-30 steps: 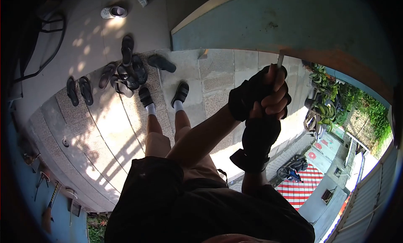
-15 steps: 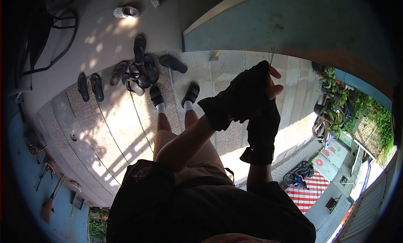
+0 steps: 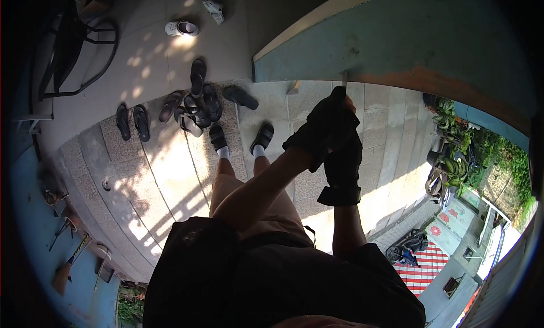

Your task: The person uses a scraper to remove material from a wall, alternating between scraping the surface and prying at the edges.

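Both my hands wear dark fingerless gloves and come together in front of me. My left hand (image 3: pixel 326 124) is closed at the top, with a thin, flat metal blade (image 3: pixel 344 79) sticking up beyond it. What sort of tool the blade belongs to, I cannot tell. My right hand (image 3: pixel 343 161) comes up from below against the left, its fingers mostly hidden behind it. The blade's tip overlaps the lower edge of a blue-green painted wall (image 3: pixel 396 50), where a reddish-brown band (image 3: pixel 430 78) runs along the bottom.
Several dark sandals (image 3: pixel 195 109) lie on the paving around my feet, and a white clog (image 3: pixel 181 28) lies farther off. A dark metal-framed chair (image 3: pixel 73 56) stands at upper left. Plants (image 3: pixel 453 158) and a parked motorbike (image 3: pixel 405 248) are at right; a broom (image 3: pixel 65 271) hangs at lower left.
Both hands have shifted left and slightly down in view, drawing closer together. The blade now overlaps the wall's lower edge more plainly, and the fingers exposed earlier are mostly tucked in.
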Tool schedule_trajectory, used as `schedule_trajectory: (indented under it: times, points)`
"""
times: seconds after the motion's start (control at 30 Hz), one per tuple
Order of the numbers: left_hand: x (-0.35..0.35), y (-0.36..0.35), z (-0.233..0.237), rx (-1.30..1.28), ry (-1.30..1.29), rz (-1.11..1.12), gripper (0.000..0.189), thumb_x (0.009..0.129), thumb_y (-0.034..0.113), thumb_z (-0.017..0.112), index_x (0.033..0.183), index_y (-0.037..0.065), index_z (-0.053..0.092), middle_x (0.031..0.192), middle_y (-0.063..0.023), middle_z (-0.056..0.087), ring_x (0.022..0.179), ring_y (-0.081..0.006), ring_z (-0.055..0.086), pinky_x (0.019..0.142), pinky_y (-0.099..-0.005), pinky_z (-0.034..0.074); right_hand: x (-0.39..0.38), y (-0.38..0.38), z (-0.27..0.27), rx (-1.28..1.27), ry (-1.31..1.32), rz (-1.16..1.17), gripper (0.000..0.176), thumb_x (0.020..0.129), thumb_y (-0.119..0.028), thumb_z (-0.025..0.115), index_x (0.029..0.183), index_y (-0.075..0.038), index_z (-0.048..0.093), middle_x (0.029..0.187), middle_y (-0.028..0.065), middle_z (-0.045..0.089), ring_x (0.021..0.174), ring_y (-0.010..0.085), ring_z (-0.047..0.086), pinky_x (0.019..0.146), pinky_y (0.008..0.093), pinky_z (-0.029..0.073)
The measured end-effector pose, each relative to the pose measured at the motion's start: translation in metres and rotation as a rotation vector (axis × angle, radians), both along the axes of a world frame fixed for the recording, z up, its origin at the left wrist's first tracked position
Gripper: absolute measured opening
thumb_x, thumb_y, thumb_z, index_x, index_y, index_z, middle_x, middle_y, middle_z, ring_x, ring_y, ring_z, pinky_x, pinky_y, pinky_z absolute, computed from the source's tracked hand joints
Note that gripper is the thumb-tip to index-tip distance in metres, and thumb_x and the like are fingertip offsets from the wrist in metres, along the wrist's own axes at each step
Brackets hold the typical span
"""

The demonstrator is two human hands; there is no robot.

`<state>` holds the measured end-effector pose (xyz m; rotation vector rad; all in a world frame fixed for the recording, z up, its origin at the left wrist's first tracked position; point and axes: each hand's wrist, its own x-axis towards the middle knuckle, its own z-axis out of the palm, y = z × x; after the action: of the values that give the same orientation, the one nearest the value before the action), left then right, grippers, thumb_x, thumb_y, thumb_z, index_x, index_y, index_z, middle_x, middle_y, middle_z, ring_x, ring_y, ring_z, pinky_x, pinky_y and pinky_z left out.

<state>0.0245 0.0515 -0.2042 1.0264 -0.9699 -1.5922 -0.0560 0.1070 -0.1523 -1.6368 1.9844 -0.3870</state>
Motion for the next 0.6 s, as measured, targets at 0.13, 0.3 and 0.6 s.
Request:
schedule_trajectory:
  times: [0.13,0.3,0.6]
  points:
    - [-0.013,-0.011,0.002,-0.017,0.0,-0.063,0.02,0.096,0.023,0.051,0.089,0.005,0.055,0.076,-0.0088,0.059,0.071,-0.0222,0.061,0.064,-0.0334,0.048,0.009,0.0,-0.007,0.018,-0.076,-0.077,0.041,0.093,-0.004,0.058,0.131,0.003,0.046,0.122,0.0088,0.056,0.108,0.0171,0.053,0.093,0.0322,0.047]
    - [0.006,-0.025,0.056,-0.316,-0.618,0.16,0.02,0.094,0.021,0.054,0.088,0.002,0.054,0.062,-0.0117,0.059,0.057,-0.0299,0.062,0.055,-0.038,0.05,-0.004,0.006,0.006,-0.25,-0.345,-0.034,0.055,0.087,-0.032,0.068,0.126,0.003,0.05,0.117,0.0131,0.061,0.109,0.0229,0.059,0.091,0.0342,0.047]
    - [0.002,-0.032,0.053,-0.262,-0.68,0.041,0.015,0.088,0.015,0.053,0.091,0.0,0.054,0.067,-0.0177,0.06,0.067,-0.0326,0.064,0.058,-0.0406,0.051,0.002,0.002,-0.001,-0.263,-0.304,-0.001,0.054,0.084,-0.027,0.07,0.124,0.003,0.051,0.115,0.015,0.062,0.106,0.0247,0.06,0.088,0.0358,0.048]
